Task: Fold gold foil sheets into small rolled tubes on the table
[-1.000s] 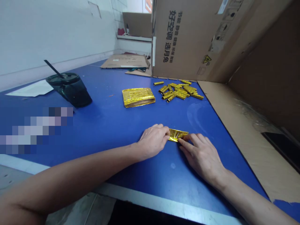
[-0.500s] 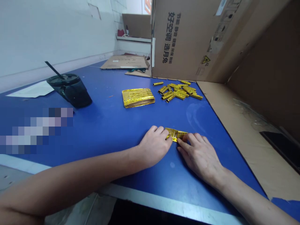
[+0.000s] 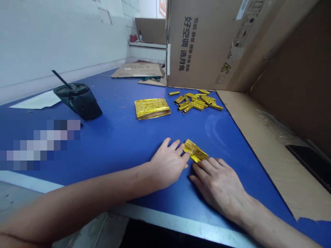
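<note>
A folded sheet of gold foil paper [image 3: 196, 150] lies on the blue table between my two hands, with crease lines across it. My left hand [image 3: 169, 163] is at its left end, fingers spread, the fingertips at the paper's edge. Against the lower right end rests my right hand [image 3: 219, 184], its fingers stretched out and its thumb apart from them. Farther off is a stack of gold foil paper [image 3: 152, 108]. To the right of that stack lies a loose heap of small folded gold foil pieces [image 3: 198, 100].
A dark lidded cup with a straw [image 3: 81, 101] stands at the left, near a white sheet [image 3: 36, 100]. A large cardboard box [image 3: 207, 44] rises behind the heap, and a cardboard flap [image 3: 269, 151] runs along the right. Flat cardboard [image 3: 138, 70] lies at the back.
The gold foil paper has turned, its right end now nearer me, and more of it shows. My left fingers have spread apart. My right hand has shifted slightly toward me.
</note>
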A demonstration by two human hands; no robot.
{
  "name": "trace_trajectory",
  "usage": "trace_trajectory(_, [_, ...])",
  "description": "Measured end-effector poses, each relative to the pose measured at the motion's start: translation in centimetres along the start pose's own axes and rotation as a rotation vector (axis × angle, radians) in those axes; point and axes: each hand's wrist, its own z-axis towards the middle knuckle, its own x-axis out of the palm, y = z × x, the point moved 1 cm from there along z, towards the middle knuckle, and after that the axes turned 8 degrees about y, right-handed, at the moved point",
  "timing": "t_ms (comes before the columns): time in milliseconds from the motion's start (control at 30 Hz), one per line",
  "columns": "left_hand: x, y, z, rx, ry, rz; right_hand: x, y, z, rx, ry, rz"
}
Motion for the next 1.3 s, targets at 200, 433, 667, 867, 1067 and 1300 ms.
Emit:
trace_trajectory(200, [0.1, 0.3, 0.0, 0.02, 0.057, -0.008, -0.4, 0.7, -0.1, -0.057, -0.03, 0.025])
trace_trajectory(433, [0.1, 0.5, 0.1, 0.043, 0.062, -0.005, -0.6, 0.7, -0.2, -0.067, -0.043, 0.084])
trace_trajectory(667, [0.1, 0.5, 0.0, 0.029, 0.084, -0.009, -0.3, 0.1, -0.6, -0.034, 0.029, 0.029])
trace_trajectory(867, [0.1, 0.5, 0.0, 0.04, 0.072, -0.019, -0.7, -0.5, -0.5, -0.038, -0.012, 0.05])
trace_trajectory(1067, [0.7, 0.7, -0.3, 0.063, 0.046, -0.05, -0.2, -4.3, -0.4, 0.287, -0.111, 0.126])
trace_trajectory(1300, [0.6, 0.8, -0.7, 0.121, 0.089, -0.092, 1.4, -5.9, 0.7, 0.419, 0.154, 0.384])
